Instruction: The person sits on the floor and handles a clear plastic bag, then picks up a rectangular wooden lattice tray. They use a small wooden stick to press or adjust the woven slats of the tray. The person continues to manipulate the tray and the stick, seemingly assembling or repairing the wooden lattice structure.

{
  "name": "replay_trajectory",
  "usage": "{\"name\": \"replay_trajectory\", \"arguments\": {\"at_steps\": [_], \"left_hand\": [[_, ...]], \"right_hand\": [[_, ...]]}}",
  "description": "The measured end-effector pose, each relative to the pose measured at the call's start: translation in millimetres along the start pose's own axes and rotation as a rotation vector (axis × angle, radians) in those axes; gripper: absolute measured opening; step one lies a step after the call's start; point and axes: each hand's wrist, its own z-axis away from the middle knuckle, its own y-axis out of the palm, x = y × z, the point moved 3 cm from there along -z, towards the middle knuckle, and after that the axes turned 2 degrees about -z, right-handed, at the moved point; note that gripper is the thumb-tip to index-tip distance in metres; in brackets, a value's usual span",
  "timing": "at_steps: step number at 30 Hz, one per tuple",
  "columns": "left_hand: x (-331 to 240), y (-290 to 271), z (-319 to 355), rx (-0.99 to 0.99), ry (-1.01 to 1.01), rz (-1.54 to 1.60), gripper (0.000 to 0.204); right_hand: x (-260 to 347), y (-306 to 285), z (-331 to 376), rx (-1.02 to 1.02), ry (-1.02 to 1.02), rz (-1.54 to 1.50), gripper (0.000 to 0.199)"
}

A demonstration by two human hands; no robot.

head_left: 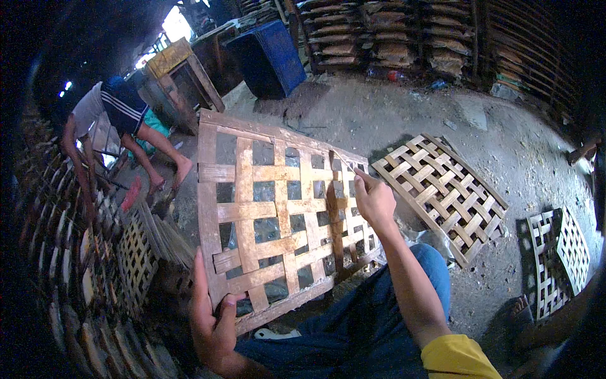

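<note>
A woven bamboo lattice panel (287,208) in a wooden frame stands tilted up in front of me, above my lap. My left hand (214,319) grips its lower left corner, with the thumb on the front of the frame. At the upper right edge, my right hand (377,199) is closed, its thumb and fingers pressed together. A thin pale line runs up and left from those fingertips along the frame. Whether it is a loose strip or a tool I cannot make out. Gaps between the slats show the floor behind.
Another lattice panel (445,196) lies right on the concrete floor (470,114), with more panels (571,252) farther right. A person (120,107) bends at the left near stacked wooden pieces (69,284). A blue bin (268,60) and loaded racks (391,35) stand behind.
</note>
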Motion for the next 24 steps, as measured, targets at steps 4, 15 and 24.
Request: {"name": "replay_trajectory", "arguments": {"at_steps": [4, 15, 24], "left_hand": [[6, 1, -1, 0.017, -0.017, 0.088, 0.079], [25, 0, -3, -0.039, -0.026, -0.004, 0.088], [18, 1, 0, -0.081, 0.004, -0.092, 0.086]], "right_hand": [[23, -12, 10, -0.091, -0.115, -0.093, 0.035], [9, -44, -42, 0.038, -0.379, -0.232, 0.034], [-37, -17, -54, 0.248, -0.315, 0.126, 0.037]]}}
